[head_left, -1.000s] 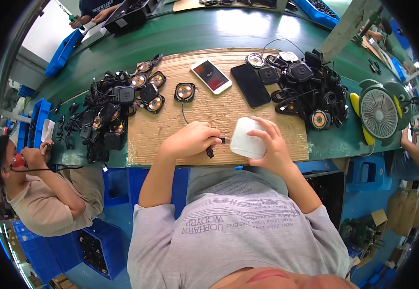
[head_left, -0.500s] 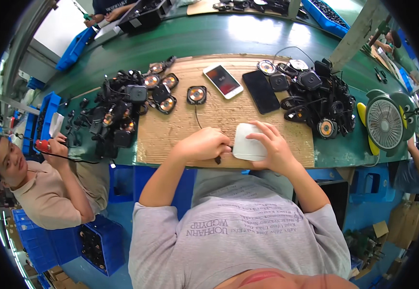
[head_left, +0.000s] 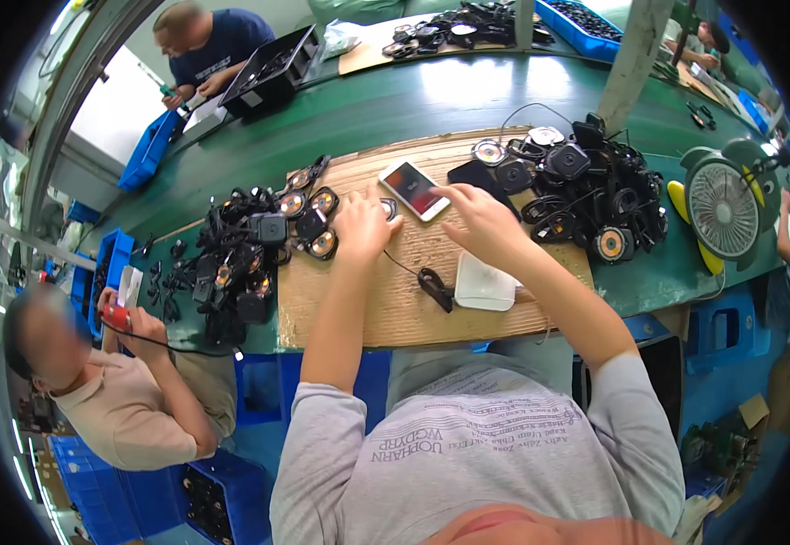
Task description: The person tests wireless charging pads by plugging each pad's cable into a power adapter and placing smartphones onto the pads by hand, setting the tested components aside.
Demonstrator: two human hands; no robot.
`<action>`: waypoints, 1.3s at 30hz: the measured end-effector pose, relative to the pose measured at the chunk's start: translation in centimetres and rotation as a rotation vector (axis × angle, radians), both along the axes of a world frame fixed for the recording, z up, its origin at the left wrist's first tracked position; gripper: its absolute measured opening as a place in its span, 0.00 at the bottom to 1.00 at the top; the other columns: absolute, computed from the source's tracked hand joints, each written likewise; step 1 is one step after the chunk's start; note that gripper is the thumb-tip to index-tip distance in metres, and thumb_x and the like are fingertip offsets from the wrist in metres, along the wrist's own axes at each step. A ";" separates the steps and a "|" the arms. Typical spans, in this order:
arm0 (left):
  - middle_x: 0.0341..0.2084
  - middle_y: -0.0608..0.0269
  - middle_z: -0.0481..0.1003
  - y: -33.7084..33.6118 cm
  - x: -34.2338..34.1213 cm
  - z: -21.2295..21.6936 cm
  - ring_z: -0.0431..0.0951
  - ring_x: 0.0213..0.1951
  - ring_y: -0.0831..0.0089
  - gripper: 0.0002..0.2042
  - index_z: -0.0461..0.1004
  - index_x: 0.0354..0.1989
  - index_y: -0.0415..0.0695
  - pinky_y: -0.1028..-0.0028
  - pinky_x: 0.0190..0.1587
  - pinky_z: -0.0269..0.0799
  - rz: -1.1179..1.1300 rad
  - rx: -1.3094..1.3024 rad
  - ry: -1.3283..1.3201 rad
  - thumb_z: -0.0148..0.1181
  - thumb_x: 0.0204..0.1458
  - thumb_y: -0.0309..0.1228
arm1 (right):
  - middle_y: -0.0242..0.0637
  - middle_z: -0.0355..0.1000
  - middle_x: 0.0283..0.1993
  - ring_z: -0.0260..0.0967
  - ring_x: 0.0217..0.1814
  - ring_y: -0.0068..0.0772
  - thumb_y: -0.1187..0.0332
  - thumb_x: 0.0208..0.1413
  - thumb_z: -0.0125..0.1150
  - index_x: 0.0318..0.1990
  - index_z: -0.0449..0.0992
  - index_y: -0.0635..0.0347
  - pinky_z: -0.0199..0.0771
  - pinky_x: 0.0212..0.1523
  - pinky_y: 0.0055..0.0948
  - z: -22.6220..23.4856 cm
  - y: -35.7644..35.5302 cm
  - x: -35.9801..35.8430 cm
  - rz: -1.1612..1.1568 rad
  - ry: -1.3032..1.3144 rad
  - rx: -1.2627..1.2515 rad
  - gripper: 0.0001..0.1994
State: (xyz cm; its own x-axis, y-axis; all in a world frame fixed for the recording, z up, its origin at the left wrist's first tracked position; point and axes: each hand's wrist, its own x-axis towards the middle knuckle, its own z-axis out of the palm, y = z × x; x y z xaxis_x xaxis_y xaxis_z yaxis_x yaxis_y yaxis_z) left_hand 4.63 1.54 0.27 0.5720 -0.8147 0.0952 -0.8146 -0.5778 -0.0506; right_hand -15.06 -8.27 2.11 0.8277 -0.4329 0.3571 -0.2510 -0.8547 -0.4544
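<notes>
My left hand [head_left: 365, 225] is closed around a small round charging pad with a copper-coloured coil [head_left: 388, 209]; its fingers hide most of it. From the pad a thin black cable runs to a bundled coil of cable [head_left: 434, 291] near the front of the board. My right hand [head_left: 486, 225] is open, its forefinger reaching onto the lower right corner of a white phone [head_left: 411, 188] lying face up. A black phone [head_left: 481, 178] lies partly behind that hand. Below it, a white rounded-square box [head_left: 485, 283] touches the cable bundle.
Cardboard [head_left: 322, 304] covers the green bench. Tangled charging pads and cables pile up at the left [head_left: 245, 241] and right [head_left: 595, 177]. A fan [head_left: 724, 211] stands at far right. One person [head_left: 131, 381] works at the left, another [head_left: 218, 54] across the bench beside a black crate [head_left: 269, 77].
My left hand has left the cable by the white box and moved up onto the charging pad. My right hand has let go of the box and reached up to the white phone.
</notes>
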 end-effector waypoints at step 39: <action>0.50 0.55 0.74 -1.1 0.4 -2.6 0.76 0.50 0.67 0.18 0.66 0.58 0.42 0.67 0.53 0.74 -0.214 -1.225 2.022 0.53 0.64 0.37 | 0.52 0.67 0.58 0.72 0.50 0.52 0.74 0.38 0.72 0.71 0.52 0.51 0.76 0.48 0.37 -2.9 -1.3 8.0 0.069 -0.282 0.151 0.49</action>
